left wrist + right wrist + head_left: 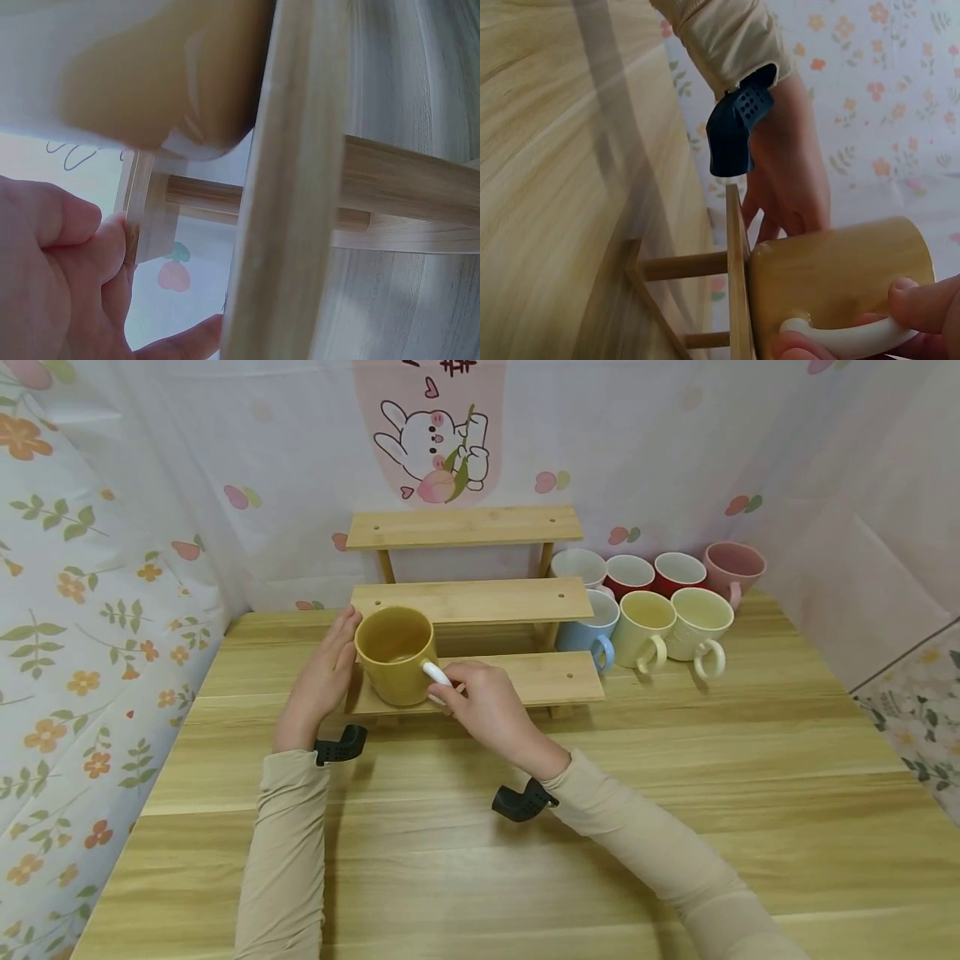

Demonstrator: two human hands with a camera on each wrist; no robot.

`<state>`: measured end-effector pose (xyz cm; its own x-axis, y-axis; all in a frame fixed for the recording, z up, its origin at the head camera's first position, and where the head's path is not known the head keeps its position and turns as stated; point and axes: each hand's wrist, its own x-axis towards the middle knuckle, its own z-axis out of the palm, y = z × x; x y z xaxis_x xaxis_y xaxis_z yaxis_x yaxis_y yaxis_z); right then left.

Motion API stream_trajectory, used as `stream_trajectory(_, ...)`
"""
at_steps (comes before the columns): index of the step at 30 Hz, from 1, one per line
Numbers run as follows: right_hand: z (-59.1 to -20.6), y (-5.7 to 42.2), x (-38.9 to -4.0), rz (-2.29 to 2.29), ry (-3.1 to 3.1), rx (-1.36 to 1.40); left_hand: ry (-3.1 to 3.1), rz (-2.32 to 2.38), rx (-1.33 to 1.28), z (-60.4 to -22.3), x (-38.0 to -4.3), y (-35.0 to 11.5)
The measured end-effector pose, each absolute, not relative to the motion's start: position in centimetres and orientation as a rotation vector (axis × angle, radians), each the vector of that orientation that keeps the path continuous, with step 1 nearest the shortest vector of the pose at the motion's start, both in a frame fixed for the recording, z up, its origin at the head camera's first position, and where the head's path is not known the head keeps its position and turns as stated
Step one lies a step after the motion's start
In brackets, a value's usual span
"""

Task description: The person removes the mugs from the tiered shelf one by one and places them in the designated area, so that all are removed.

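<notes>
A mustard-yellow mug [397, 664] with a white handle [847, 339] stands upright at the left end of the bottom tier of a three-tier wooden rack [525, 681]. My right hand [491, 706] pinches that handle between thumb and fingers. Beside the mug's left side is my left hand [322, 681], its fingers extended along the rack's left end. In the left wrist view, fingertips [112, 244] of the left hand touch the end of a rack board, and the mug's base [195, 112] sits close above the bottom board.
Right of the rack, several mugs stand in two rows on the wooden table [465, 860]: a blue mug [588, 631], two pale yellow mugs [643, 631], a pink mug [733, 568] and others behind. A printed cloth [300, 460] hangs behind the rack.
</notes>
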<state>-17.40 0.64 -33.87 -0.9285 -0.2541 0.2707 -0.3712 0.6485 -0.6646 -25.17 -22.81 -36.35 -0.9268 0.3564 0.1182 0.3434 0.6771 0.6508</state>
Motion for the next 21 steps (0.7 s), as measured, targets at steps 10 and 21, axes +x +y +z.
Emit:
stream_trajectory(10,-34.4,2.4,-16.9,1.174,-2.637,0.423,2.857,1.104,0.603,-36.2,-25.1,-22.7)
stream_trajectory(21,-34.7,4.6,-15.5,1.345,-2.575,0.359,2.838,1.098,0.586,-36.1,-25.1,-22.7)
